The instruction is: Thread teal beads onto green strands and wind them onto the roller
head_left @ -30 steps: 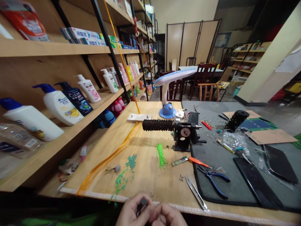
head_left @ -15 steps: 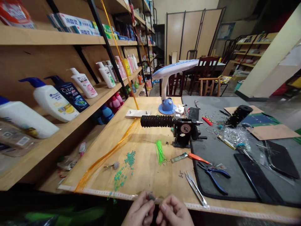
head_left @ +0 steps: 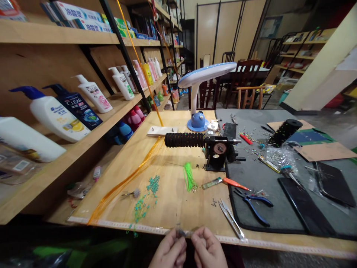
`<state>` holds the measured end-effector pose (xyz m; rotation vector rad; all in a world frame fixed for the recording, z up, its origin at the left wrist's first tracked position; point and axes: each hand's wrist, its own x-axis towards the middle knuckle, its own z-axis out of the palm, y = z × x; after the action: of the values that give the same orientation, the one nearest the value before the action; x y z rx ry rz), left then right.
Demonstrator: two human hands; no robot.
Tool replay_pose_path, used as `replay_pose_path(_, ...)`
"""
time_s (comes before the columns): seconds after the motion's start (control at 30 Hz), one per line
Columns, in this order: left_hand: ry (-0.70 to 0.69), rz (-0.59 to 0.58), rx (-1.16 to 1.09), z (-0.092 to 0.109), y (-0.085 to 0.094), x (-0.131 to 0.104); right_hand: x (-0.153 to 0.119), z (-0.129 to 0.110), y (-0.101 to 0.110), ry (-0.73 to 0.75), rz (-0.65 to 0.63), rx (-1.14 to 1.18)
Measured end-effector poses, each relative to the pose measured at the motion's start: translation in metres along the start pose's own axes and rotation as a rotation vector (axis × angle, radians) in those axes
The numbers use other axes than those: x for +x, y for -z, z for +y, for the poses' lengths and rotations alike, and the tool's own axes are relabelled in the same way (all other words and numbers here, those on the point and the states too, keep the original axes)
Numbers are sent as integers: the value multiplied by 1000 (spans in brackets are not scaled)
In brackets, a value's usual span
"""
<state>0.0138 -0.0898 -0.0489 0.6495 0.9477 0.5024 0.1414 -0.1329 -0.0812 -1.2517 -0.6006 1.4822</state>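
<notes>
Movement: left hand (head_left: pixel 170 248) and right hand (head_left: pixel 206 246) had drawn apart within a second, in front of the black metal crank winder (head_left: pixel 216 153).
Fingers: left pinched a small dark-grey piece (head_left: pixel 181 233) there; right curled, contents impossible to tell.
Progress: apparently under way, piece unplaced, remaining steps unclear.
Pale wooden tabletop (head_left: pixel 173 201): flat dark-grey mat (head_left: pixel 251 119) right of the winder.
Room: light-brown wooden shelves (head_left: pixel 58 34) left of it, dark-brown wooden chair (head_left: pixel 250 64) behind.

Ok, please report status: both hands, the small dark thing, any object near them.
Left hand pinching small dark thing. Right hand beside it, grip unclear. Silver snips to the right, apart from hands.
</notes>
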Motion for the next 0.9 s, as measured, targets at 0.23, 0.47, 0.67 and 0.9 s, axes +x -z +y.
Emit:
replay_pose_path(0.23, -21, -37, 67, -6, 3, 2, 1, -5, -7, -15, -7, -5)
replay_pose_path(0.47, -86, -30, 139, -11, 5, 5, 1, -5, -8, -13, 1, -6)
replay_pose_path(0.67, -145, 7, 187, -11, 2, 4, 2, -10, -10, -35, 38, -26)
replay_pose_path(0.9, -31, -5, 52, -11, 0, 3, 0, -9, -11, -38, 43, -19)
